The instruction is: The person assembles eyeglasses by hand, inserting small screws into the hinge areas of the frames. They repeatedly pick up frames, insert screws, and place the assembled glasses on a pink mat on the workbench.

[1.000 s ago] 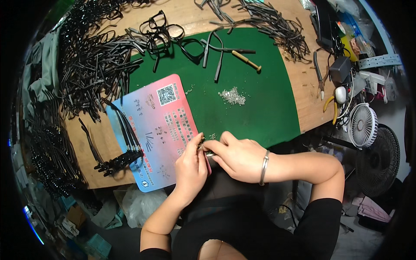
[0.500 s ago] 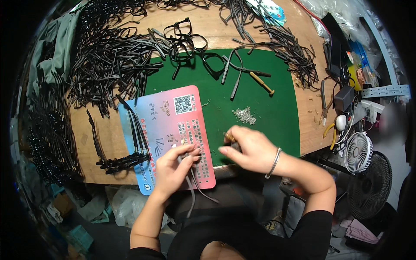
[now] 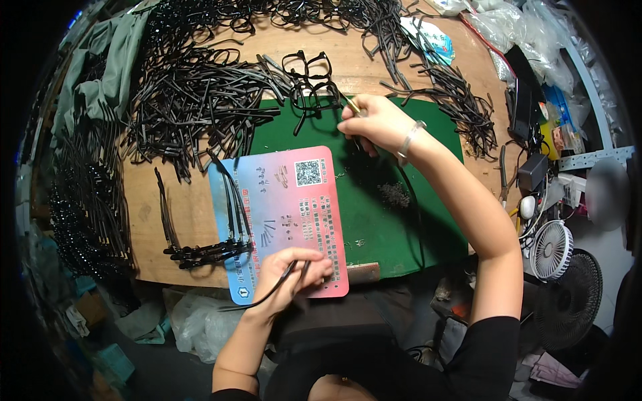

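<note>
My left hand (image 3: 291, 277) is closed on dark eyeglass temples (image 3: 275, 291), low over the printed mat (image 3: 338, 267). One temple trails out past my wrist. My right hand (image 3: 378, 125) reaches to the far side of the green mat (image 3: 394, 244), fingers curled around a slim brass-coloured screwdriver (image 3: 354, 107). Its tip side is beside black eyeglass frames (image 3: 314, 87), and my fingers hide whether they touch. Dark slender pieces show under this hand. A heap of tiny clear bits (image 3: 393, 194) lies in my arm's shadow.
A large pile of temples (image 3: 200, 107) covers the far left, another pile (image 3: 465, 103) the far right. Bundled temples (image 3: 210, 252) lie left of the printed mat, partly on it. Pliers (image 3: 503, 174), a white fan (image 3: 551, 248) and a black fan (image 3: 568, 301) are on the right.
My right hand has moved away from my left, up to the frames, carrying the brass-coloured screwdriver. The temples in my left hand have swung toward my wrist. The whole view has shifted slightly.
</note>
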Demonstrator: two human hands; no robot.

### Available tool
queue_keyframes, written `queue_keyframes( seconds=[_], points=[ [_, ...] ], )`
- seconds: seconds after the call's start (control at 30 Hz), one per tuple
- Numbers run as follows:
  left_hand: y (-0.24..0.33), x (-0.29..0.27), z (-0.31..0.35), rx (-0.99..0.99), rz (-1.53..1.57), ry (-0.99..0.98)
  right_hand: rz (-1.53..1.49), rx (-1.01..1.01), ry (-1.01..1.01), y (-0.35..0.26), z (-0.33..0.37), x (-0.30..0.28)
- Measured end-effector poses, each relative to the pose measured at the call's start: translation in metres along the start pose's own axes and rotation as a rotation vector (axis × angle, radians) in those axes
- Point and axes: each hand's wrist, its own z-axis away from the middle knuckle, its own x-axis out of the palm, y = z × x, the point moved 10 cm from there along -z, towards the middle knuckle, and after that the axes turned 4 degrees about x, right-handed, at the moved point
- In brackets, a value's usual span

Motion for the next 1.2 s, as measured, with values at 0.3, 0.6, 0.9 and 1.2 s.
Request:
queue_keyframes(
  seconds=[0.3, 0.6, 0.9, 1.2],
  points=[
    [0.042, -0.022, -0.010, 0.405, -0.995, 0.306, -0.314, 0.053, -0.437, 0.040, 0.161, 0.076],
    [0.040, -0.014, -0.001, 0.441, -0.791, 0.293, -0.100, -0.066, -0.366, 0.107, 0.173, 0.135],
    [0.007, 0.013, -0.015, 0.336, -0.489, 0.259, 0.075, -0.129, -0.395, 0.095, 0.177, 0.114],
    [0.016, 0.019, -0.009, 0.499, -0.659, 0.262, 0.181, -0.234, -0.174, 0.098, 0.171, 0.086]
  ],
)
